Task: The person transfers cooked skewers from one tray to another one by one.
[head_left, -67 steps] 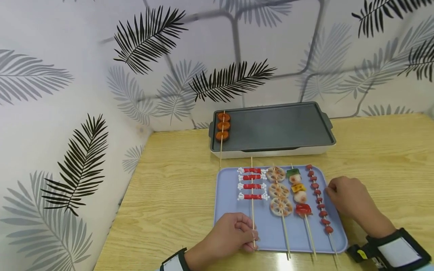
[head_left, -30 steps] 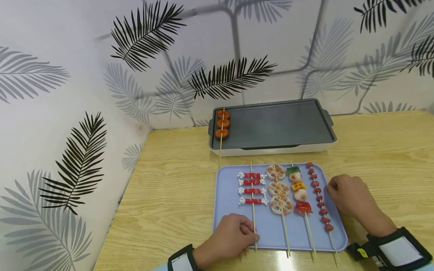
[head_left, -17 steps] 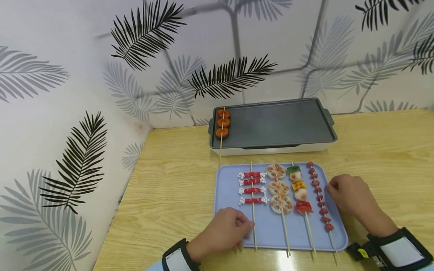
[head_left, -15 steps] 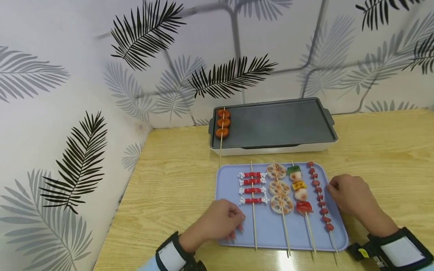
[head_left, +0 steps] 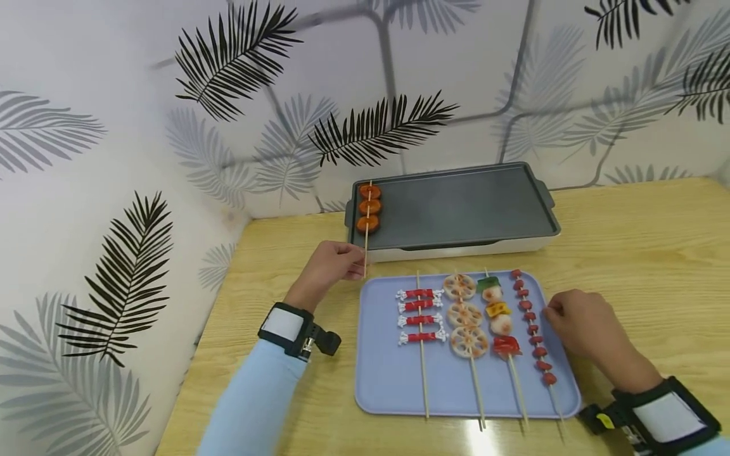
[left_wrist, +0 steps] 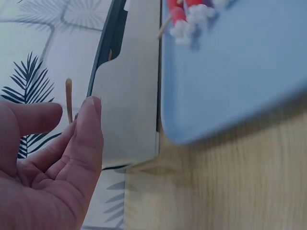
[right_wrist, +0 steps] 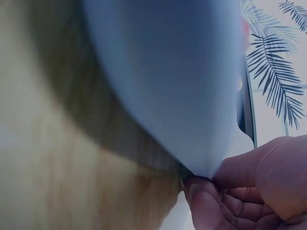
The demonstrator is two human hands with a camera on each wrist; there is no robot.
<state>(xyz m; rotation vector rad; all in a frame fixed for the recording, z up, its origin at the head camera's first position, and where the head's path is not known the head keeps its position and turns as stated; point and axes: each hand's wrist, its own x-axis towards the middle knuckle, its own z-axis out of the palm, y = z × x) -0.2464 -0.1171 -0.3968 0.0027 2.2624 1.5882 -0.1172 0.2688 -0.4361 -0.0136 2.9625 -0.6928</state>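
Observation:
On the left end of the grey griddle [head_left: 456, 206] lies a skewer of round orange-brown slices [head_left: 368, 207], its bare stick sticking out over the front. My left hand [head_left: 333, 263] is at that stick's lower end. In the left wrist view the stick's tip [left_wrist: 68, 96] shows between thumb and fingers, which stand apart. With my right hand [head_left: 587, 326] I pinch the right rim of the lavender tray [head_left: 388, 386]; the right wrist view shows thumb and forefinger at the tray's edge [right_wrist: 158, 141].
Side by side on the tray lie a skewer of red-and-white pieces [head_left: 421, 320], one of lotus root slices [head_left: 464, 315], a mixed vegetable skewer [head_left: 498, 310] and one of small red pieces [head_left: 533, 329]. A leaf-patterned wall covering [head_left: 274, 76] borders the wooden table [head_left: 274, 278].
My left hand lowered the red-and-white skewer slightly on the tray, let go of it, and moved up and left to the griddle skewer's stick. The right hand stays at the tray rim.

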